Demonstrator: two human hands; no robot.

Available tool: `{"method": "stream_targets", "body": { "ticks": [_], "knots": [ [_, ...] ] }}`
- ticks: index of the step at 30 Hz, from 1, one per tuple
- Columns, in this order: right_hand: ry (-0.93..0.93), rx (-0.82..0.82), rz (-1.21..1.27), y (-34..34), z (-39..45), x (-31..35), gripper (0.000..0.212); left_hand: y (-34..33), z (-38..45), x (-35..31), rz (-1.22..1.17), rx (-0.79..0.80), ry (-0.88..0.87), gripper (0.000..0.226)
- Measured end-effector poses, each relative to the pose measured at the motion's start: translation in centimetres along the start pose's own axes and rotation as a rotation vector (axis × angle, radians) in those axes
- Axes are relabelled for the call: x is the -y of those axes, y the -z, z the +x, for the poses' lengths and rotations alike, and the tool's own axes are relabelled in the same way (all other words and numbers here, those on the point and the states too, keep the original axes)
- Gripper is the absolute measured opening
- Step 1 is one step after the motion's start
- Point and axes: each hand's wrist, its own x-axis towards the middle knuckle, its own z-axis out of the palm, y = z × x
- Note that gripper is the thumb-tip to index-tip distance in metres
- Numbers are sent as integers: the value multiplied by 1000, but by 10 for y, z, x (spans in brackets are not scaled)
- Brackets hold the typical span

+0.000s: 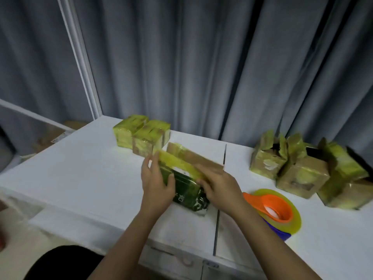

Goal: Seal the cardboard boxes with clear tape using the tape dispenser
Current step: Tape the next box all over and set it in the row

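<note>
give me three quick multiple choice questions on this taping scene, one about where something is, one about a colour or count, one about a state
1. Where does the tape dispenser lie?
A. on the table to the right of the hands
B. on the two boxes at the back
C. on the floor

2. How many closed, taped boxes stand together at the back left of the table?
A. five
B. two
C. none

3. What are the hands doing?
A. hanging idle off the table
B. both gripping the dispenser
C. both on the box in the middle

Answers:
1 A: the orange dispenser rests on the white table beside the right hand.
2 B: two boxes stand side by side there.
3 C: the left hand and the right hand hold the box in the middle, dispenser untouched.
</note>
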Motion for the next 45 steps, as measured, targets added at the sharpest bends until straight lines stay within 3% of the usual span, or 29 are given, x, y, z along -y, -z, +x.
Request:
{"method": "stream_targets", "body": {
  "ticks": [2, 5, 8, 11, 13, 15, 18, 20, 22, 25, 27, 29, 31, 35, 37, 40, 43, 45],
  "knots": [
    [56, -31, 7, 0, -29, 10, 47, 13, -21, 6, -31, 16, -36, 65],
    [-22, -53, 226, 3, -65, 5, 51, 18, -44, 10, -126, 90, 52, 65],
    [-283, -252, 414, 3, -87, -1, 53, 15, -53, 7, -34, 86, 90, 50],
    [-502, -393, 222, 2, -95, -2, 48, 10, -52, 3, 86, 84, 133, 46],
    [-429, -240, 15, 3, -89, -8, 64, 6, -47, 1, 228, 94, 100, 60],
    [-354, 31, -86, 9, -77, -16, 74, 4, -41, 0, 361, 119, -44, 70],
    [-189, 209, -82, 13, -64, -28, 40, 1, -28, -2, 561, 249, -314, 83],
    [-61, 271, -179, 15, -61, -32, 28, -5, -26, -11, 692, 412, -384, 81],
    [21, 367, -310, 17, -60, -32, 43, -20, -30, -14, 681, 501, -349, 61],
    [25, 454, -250, 24, -62, -31, 59, -38, -41, -10, 714, 540, -274, 76],
    [-151, 367, 0, 37, -70, -37, 45, -40, -40, -7, 726, 527, -259, 79],
    [-372, 273, 107, 52, -88, -49, 50, -40, -40, -6, 756, 521, -284, 86],
    [-525, 314, 72, 62, -106, -60, 67, -42, -40, -6, 751, 510, -277, 97],
    [-547, 406, -247, 57, -121, -64, 87, -43, -40, -3, 718, 441, -299, 92],
    [-567, 432, -369, 56, -122, -65, 80, -43, -42, -2, 721, 435, -295, 91],
    [-588, 365, -353, 61, -123, -72, 52, -42, -44, -5, 715, 446, -274, 87],
    [-667, 125, -89, 72, -124, -76, 25, -44, -45, -8, 701, 441, -247, 91],
    [-696, -28, 111, 81, -124, -69, 24, -47, -46, -11, 703, 439, -238, 97]
  ]
}}
